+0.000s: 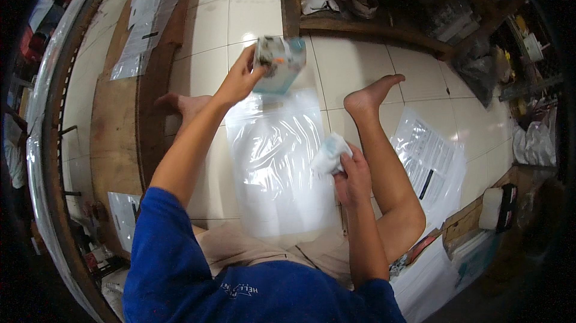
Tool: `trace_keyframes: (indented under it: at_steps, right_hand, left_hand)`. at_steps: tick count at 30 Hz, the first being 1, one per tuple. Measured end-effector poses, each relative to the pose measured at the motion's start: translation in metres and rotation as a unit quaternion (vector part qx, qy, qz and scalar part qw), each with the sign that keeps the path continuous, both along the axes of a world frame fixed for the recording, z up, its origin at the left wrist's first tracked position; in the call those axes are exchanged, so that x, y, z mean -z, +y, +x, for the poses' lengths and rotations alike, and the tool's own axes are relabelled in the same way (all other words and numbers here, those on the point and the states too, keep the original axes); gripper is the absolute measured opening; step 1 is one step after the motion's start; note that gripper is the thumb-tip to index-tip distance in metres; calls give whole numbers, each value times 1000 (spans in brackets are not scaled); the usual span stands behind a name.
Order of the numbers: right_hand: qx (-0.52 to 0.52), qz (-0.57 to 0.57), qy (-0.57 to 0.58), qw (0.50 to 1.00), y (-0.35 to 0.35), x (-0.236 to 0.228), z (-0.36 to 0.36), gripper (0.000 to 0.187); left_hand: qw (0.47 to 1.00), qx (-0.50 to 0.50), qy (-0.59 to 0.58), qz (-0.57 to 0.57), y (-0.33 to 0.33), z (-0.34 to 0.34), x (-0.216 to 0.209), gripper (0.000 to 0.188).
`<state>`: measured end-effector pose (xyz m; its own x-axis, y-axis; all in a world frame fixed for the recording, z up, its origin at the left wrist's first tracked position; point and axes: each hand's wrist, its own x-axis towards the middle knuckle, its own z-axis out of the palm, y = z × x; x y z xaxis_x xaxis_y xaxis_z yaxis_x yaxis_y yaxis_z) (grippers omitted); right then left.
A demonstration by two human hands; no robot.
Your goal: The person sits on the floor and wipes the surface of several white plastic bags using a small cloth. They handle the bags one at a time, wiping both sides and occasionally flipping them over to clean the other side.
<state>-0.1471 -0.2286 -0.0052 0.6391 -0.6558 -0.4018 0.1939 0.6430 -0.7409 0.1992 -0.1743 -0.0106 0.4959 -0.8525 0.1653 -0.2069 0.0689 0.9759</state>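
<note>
My left hand [243,78] is closed on the side of a boxy white and pale blue container [279,69], held out in front of me. Dark smudges and an orange spot show on the container, though motion blurs it. In my closed right hand [354,176] is a crumpled white cloth or tissue [330,152], above the right edge of a clear, shiny plastic bag [273,164]. That bag lies flat on the floor between my legs, with a slot near its far edge just below the container.
A brown wooden board [114,119] with plastic-covered printed sheets [147,23] lies on my left. More printed sheets [429,161] are on the tiles beyond my right leg. A wooden shelf frame [366,27] stands ahead, and a brush [507,208] sits at far right.
</note>
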Motion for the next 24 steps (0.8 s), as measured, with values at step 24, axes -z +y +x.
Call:
trace_keyframes:
  at_steps: [24]
  right_hand:
    - [-258, -449, 306, 799, -27, 6, -66, 25]
  left_hand:
    - [937, 271, -198, 102, 142, -312, 86, 47]
